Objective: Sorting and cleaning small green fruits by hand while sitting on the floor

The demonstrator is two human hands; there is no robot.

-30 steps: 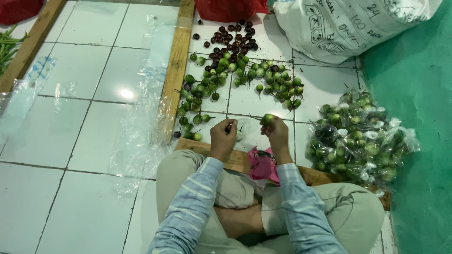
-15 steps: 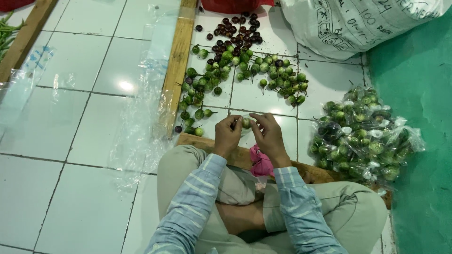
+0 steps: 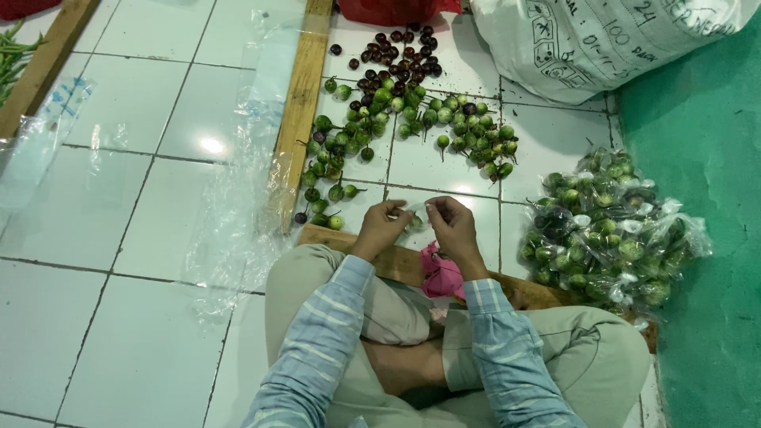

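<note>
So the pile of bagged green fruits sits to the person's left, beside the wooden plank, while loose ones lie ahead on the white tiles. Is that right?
Not quite. In the head view the pile of bagged green fruits sits to the person's right, by the green floor, not the left. The rest holds: loose fruits lie ahead on the white tiles, with both hands raised before them.

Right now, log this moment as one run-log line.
left hand: pinching small clear bag | right hand: same bag | loose green fruits: floor ahead | filled bags: right
</note>
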